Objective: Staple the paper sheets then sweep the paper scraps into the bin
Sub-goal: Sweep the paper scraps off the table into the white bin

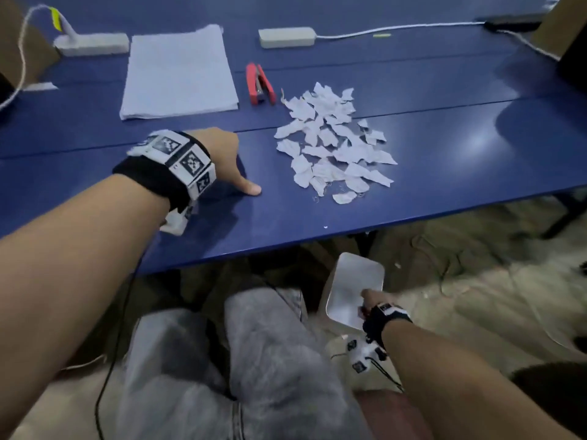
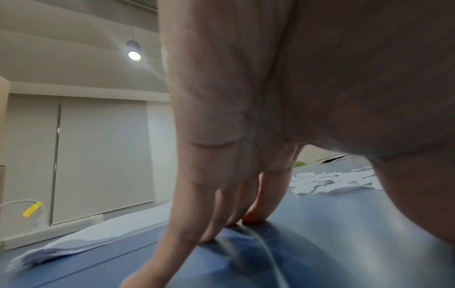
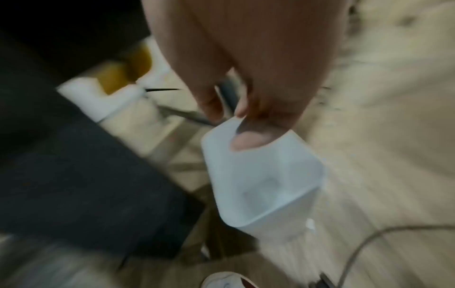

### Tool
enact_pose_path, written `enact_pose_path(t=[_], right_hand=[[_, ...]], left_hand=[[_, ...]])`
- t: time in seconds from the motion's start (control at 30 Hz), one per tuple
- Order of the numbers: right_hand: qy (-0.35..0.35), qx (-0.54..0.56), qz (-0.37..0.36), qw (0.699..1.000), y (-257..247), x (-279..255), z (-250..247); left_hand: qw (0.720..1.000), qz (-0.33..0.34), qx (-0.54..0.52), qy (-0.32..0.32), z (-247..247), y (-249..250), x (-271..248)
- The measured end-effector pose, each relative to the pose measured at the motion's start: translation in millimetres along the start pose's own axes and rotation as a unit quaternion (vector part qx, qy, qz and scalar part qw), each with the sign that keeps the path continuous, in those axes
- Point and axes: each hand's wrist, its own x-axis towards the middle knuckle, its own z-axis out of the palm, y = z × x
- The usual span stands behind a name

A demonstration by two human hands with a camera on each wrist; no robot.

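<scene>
A stack of white paper sheets (image 1: 179, 73) lies at the back left of the blue table (image 1: 444, 147). To its right is a red stapler (image 1: 259, 84). A heap of torn paper scraps (image 1: 335, 141) is spread in the middle of the table. My left hand (image 1: 233, 166) rests on the table left of the scraps, its straight fingertips (image 2: 253, 221) touching the surface. Below the table's front edge, my right hand (image 1: 365, 304) pinches the rim of a white bin (image 1: 357, 289), thumb inside, in the blurred right wrist view as bin (image 3: 263, 179).
Two white power strips (image 1: 92, 44) (image 1: 286, 37) with cables lie along the table's far side. Cardboard boxes stand at the back corners. My legs in grey trousers (image 1: 254, 360) are under the table's front edge. A table leg (image 1: 565, 217) stands at the right.
</scene>
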Motion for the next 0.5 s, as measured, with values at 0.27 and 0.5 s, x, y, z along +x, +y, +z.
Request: enact_pose_path(t=[0.27,0.5], right_hand=[[0.003,-0.195,0.074,0.978,48,54,36],[0.083,-0.346,0.002,0.935,17,62,13]], left_hand=[[0.999,-0.023,0.044,-0.007,-3,-2,18],[0.999,-0.027,0.041,0.000,-5,5,8]])
